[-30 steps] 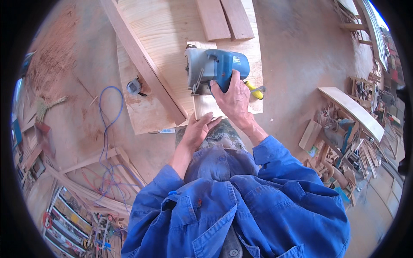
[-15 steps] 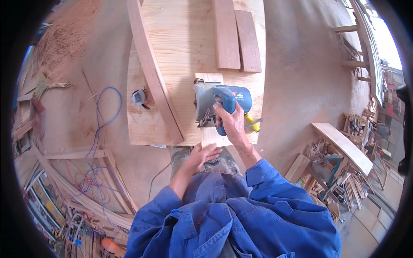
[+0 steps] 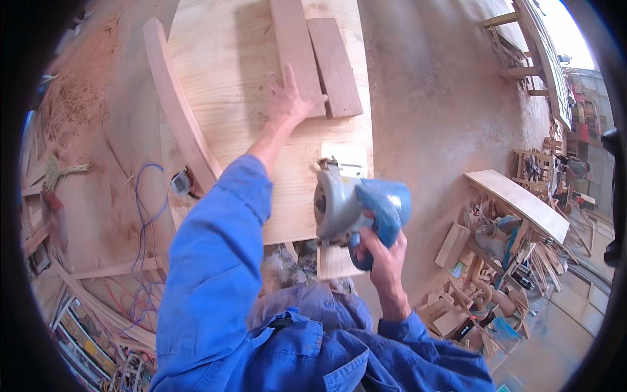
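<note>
My right hand (image 3: 386, 261) grips the rear handle of a blue and grey circular saw (image 3: 385, 206). The saw is over the table's near right corner, its blade side facing left. Under it lies a short pale board (image 3: 336, 262), showing beyond the saw and at the near edge, where it overhangs. My left hand (image 3: 289, 104) reaches far forward, fingers spread, over the near end of a thick reddish-brown board (image 3: 295, 55). Whether it presses on that board is unclear. A second, shorter reddish board (image 3: 336, 68) lies close on its right.
A long narrow timber (image 3: 179, 104) lies along the table's (image 3: 215, 65) left side, partly behind my left sleeve. Left of it sits a tape measure (image 3: 181, 183). A blue hose (image 3: 138, 215) trails over the floor. Wood offcuts (image 3: 539, 268) and a pale plank (image 3: 519, 202) lie at right.
My left hand has left the pale board and stretched forward to the reddish boards. The saw, still in my right hand, has shifted right and nearer me. The whole view has turned slightly.
</note>
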The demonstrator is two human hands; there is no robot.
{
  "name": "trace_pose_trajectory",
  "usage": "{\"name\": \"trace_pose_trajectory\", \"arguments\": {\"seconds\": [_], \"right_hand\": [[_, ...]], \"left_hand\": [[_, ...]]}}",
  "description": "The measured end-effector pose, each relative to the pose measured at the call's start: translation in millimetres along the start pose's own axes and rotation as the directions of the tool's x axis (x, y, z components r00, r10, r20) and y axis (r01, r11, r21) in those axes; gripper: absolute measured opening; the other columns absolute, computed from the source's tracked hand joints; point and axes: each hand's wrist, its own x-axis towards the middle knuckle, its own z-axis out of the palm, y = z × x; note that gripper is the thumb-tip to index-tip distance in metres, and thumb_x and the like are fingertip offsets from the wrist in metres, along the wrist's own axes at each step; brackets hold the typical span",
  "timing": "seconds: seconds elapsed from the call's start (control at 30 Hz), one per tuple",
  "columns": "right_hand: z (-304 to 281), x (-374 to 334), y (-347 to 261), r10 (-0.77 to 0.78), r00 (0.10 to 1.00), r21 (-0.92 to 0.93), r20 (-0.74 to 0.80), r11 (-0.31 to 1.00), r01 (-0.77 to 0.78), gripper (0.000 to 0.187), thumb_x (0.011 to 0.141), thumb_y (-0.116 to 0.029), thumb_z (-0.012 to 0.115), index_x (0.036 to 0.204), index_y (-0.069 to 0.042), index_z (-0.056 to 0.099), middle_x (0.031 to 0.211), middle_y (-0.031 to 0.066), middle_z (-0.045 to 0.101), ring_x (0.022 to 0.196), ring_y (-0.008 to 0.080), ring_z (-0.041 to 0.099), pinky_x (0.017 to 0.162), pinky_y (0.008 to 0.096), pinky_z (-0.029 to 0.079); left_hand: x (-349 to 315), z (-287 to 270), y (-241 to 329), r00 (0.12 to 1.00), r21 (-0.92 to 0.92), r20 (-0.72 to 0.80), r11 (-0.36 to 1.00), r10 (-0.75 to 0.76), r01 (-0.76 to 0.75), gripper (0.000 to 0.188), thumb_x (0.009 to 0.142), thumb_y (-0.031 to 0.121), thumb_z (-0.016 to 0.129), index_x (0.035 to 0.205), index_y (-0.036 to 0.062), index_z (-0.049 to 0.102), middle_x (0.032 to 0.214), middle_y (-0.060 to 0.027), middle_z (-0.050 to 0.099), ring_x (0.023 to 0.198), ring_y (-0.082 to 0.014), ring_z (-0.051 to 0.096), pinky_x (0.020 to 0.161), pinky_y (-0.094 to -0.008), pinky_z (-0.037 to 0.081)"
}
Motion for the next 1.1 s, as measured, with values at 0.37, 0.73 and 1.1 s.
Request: {"name": "trace_pose_trajectory", "arguments": {"seconds": [0.37,0.73,1.1], "right_hand": [[-55.2,-8.6,-0.3,0.03,0.986,0.038,-0.163,0.999,-0.024,0.036,0.086,-0.004,0.065,0.121,0.006,0.061,0.066,0.0045,0.056,0.05,0.013,0.053,0.053,0.0282,0.047],[-29.3,2.0,-18.2,-0.044,0.999,-0.013,0.013,0.999,0.044,0.032,0.086,0.002,0.067,0.118,0.004,0.064,0.073,0.0011,0.059,0.054,0.0076,0.054,0.049,0.0247,0.041],[85.6,66.5,8.2,-0.153,0.965,-0.198,0.213,0.961,0.195,0.022,0.086,-0.009,0.071,0.104,0.002,0.065,0.068,0.0023,0.063,0.056,0.0087,0.058,0.052,0.0273,0.047]], "left_hand": [[19.5,51.6,24.8,0.978,-0.015,-0.125,0.986,-0.169,0.169,0.115,0.076,0.041,0.083,0.162,0.01,0.013,0.152,-0.0372,0.029,0.133,-0.0497,0.047,0.104,-0.0504,0.049],[-197.8,66.6,-52.4,0.998,-0.217,-0.026,0.975,-0.062,0.055,0.093,0.091,0.034,0.074,0.16,0.0025,0.02,0.156,-0.0329,0.033,0.142,-0.0439,0.041,0.109,-0.0506,0.044],[-254.8,11.9,-111.0,0.939,-0.763,0.031,0.599,-0.342,0.243,0.042,0.106,0.023,0.058,0.139,-0.0026,0.057,0.129,-0.0177,0.064,0.121,-0.0258,0.062,0.1,-0.0345,0.05]]}}
